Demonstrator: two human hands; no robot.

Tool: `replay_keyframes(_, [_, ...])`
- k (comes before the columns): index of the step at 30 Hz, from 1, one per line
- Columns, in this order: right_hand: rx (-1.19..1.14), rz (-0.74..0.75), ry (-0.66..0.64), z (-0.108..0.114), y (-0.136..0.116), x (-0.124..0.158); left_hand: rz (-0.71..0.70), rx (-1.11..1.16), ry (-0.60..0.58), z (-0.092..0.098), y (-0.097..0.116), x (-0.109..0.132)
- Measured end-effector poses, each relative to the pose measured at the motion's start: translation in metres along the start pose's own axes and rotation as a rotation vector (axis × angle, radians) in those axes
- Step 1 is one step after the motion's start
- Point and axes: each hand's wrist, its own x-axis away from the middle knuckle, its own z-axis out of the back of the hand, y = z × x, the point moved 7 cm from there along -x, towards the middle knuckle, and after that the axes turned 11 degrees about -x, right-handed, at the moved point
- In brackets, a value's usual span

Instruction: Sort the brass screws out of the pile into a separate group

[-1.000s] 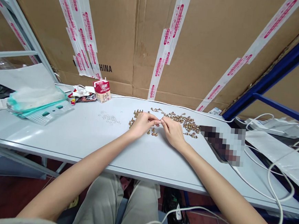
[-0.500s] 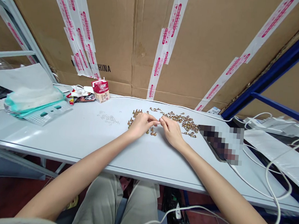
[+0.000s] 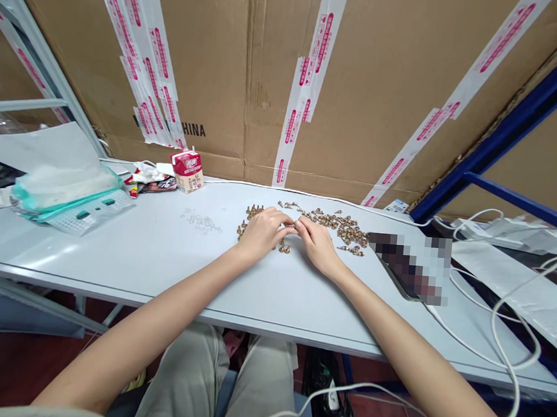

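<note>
Left hand: the left hand [image 3: 264,233] rests low over the table, half closed, with its fingers curled inward and pointing toward the right hand. Whether it pinches something is hidden by the fingers, so I cannot tell.

Right hand: the right hand [image 3: 316,244] is also half closed, its fingers bent and angled back toward the left hand. I cannot tell whether it holds anything.

Between the hands: the fingertips [image 3: 297,225] of the two hands meet or nearly meet above the table, just in front of the main spread of parts.

Brass parts: small brass screw-like parts [image 3: 347,229] lie scattered on the table in a loose band, running behind and beside both hands. A few stand just beside the left hand's fingers, and others lie to the right of the right hand.

Small rings: a patch of pale little rings [image 3: 201,223] lies on the table, well left of the hands.

Table: a pale grey table [image 3: 110,267] runs across the view under the hands and forearms.

Left end: a milk carton [image 3: 187,172] stands at the back edge, near a teal plastic bag [image 3: 63,185].

Right end: a dark phone [image 3: 393,275], partly blurred out, lies just beside the brass parts, and a white cable [image 3: 505,329] hangs past the table's edge.
</note>
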Motion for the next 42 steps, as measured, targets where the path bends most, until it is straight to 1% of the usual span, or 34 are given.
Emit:
replay_keyframes(2, [0.014,-0.004,0.0,0.0,0.001,0.0,0.039,0.081,-0.031,-0.002,-0.004,-0.001])
replay_keyframes(4, [0.022,-0.003,-0.006,-0.001,0.001,0.001,0.045,0.102,-0.047,-0.005,-0.005,-0.001])
replay_keyframes(6, [0.02,-0.001,-0.014,-0.002,0.001,0.0,0.011,0.05,-0.031,-0.006,-0.003,-0.001])
replay_keyframes(9, [-0.001,0.004,-0.027,-0.004,0.003,0.0,-0.077,-0.113,0.003,-0.006,0.004,0.001])
replay_keyframes(11, [-0.014,0.008,-0.033,-0.004,0.004,-0.001,-0.106,-0.198,0.019,-0.006,0.006,0.002])
replay_keyframes(15, [0.022,0.0,-0.039,-0.003,0.005,-0.002,-0.1,-0.208,0.037,-0.004,0.006,0.003])
replay_keyframes(19, [0.171,-0.012,-0.029,0.004,0.008,-0.002,-0.044,-0.2,0.027,0.0,0.0,0.001])
replay_keyframes(21, [0.295,-0.028,0.009,0.014,0.012,-0.003,0.013,-0.208,0.036,0.007,-0.008,0.0])
replay_keyframes(23, [0.429,-0.064,0.025,0.024,0.02,-0.004,0.092,-0.243,0.055,0.018,-0.02,-0.001])
replay_keyframes(27, [0.63,-0.162,-0.053,0.035,0.04,-0.004,0.294,-0.372,0.099,0.042,-0.054,0.001])
replay_keyframes(29, [0.692,-0.188,-0.098,0.037,0.048,-0.004,0.374,-0.428,0.077,0.048,-0.069,0.004])
replay_keyframes(32, [0.747,-0.213,-0.146,0.038,0.055,-0.002,0.433,-0.476,-0.007,0.045,-0.084,0.008])
replay_keyframes(37, [0.77,-0.246,-0.182,0.038,0.062,0.001,0.464,-0.488,-0.122,0.035,-0.095,0.011])
replay_keyframes(40, [0.742,-0.248,-0.152,0.045,0.062,0.0,0.498,-0.456,-0.171,0.036,-0.106,0.013])
replay_keyframes(42, [0.704,-0.238,-0.094,0.057,0.058,-0.002,0.53,-0.389,-0.236,0.039,-0.12,0.017])
